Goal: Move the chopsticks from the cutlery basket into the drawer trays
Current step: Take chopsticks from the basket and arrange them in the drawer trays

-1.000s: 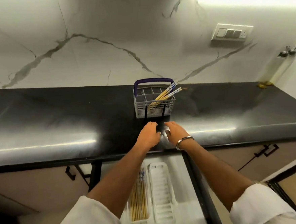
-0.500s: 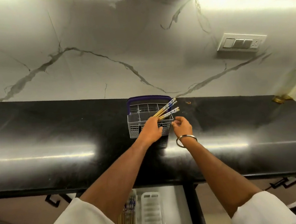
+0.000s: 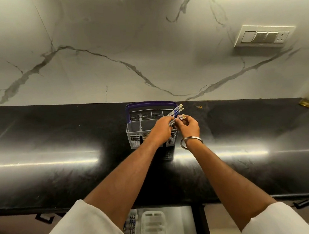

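the black countertop (image 3: 60, 141) filled most of the view, with the open drawer (image 3: 183, 222) just peeking in at the bottom edge, one white tray (image 3: 153, 226) bare and a few chopsticks already lying in the slot left of it. the grey cutlery basket (image 3: 136, 136) with the purple handle sat against the marble wall. so what changed: a second earlier both hands were low near the counter edge, and half a second earlier they'd only just reached the basket. here the left hand (image 3: 161, 130) was curled around the chopsticks (image 3: 175, 114) lower down and the right hand (image 3: 189, 126) was pinching their patterned tops, fingers narrow. the sticks were leaning out of the basket's right end, i'd guess about to be lifted clear and carried down to the drawer.
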